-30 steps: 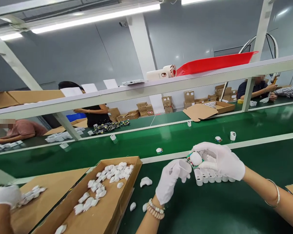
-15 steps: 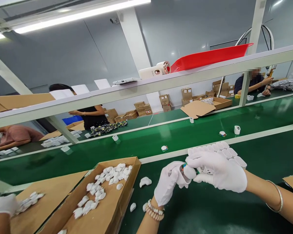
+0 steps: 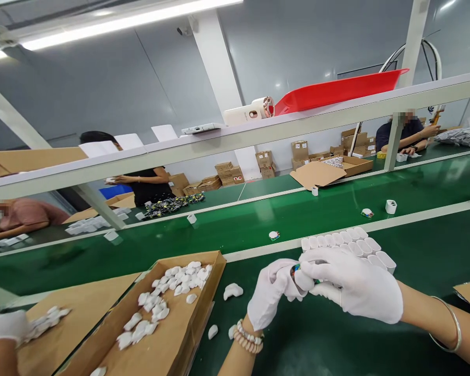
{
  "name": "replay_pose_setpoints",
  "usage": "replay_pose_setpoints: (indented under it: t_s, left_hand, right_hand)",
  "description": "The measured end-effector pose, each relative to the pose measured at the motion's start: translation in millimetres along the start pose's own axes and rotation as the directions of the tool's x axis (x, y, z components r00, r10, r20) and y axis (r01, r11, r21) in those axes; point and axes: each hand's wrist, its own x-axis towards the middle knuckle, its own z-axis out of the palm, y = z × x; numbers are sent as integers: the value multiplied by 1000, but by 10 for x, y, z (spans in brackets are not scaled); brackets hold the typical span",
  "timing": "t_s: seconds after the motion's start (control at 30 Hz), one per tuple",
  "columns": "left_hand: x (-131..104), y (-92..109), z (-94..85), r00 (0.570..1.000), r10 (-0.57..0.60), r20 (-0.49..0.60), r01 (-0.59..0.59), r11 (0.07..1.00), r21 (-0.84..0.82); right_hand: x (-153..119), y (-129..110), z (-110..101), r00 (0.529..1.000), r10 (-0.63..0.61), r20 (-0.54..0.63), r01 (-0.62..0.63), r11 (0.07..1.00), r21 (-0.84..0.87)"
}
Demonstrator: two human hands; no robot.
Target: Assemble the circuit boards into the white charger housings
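In a white glove, my left hand (image 3: 269,292) is closed around a white plastic housing (image 3: 296,293), mostly hidden by its fingers. My right hand (image 3: 352,286), also gloved, pinches a small circuit board (image 3: 296,269) with a rounded white piece (image 3: 304,280) on it, at the housing's mouth. How far the board sits inside I cannot tell. Behind my right hand stand rows of white housings (image 3: 364,246) on the green table. Loose white pieces (image 3: 233,291) lie left of my left hand.
A cardboard tray (image 3: 191,326) of white pieces stands at the left, with another person's gloved hand (image 3: 3,328) beyond it. Across the green belt (image 3: 235,230) lie scattered housings (image 3: 390,207) and boards (image 3: 274,235). A shelf (image 3: 203,138) spans above; co-workers sit opposite.
My right hand has turned and dipped slightly, its fingers still at the board. My left hand stays nearly in place. Housings and boards on the belt have shifted right.
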Motion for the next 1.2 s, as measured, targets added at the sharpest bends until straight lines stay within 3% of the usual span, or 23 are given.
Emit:
replay_pose_setpoints:
  t_s: [0.17,0.43,0.77,1.2]
  left_hand:
    - [-10,-1,-1,999,10,36,-9,1000,-8]
    - [-13,46,13,998,19,59,-16,999,-39]
    - [-13,27,-13,1000,17,20,-18,1000,17]
    - [-21,50,-22,998,4,69,-5,1000,15]
  right_hand:
    - [-45,-25,35,999,-26,-38,22,994,-110]
    - [-13,-38,3,998,-14,-54,12,999,-30]
    - [-90,-56,58,993,-91,-70,73,970,-230]
    - [-105,-43,82,997,-64,-53,52,976,-212]
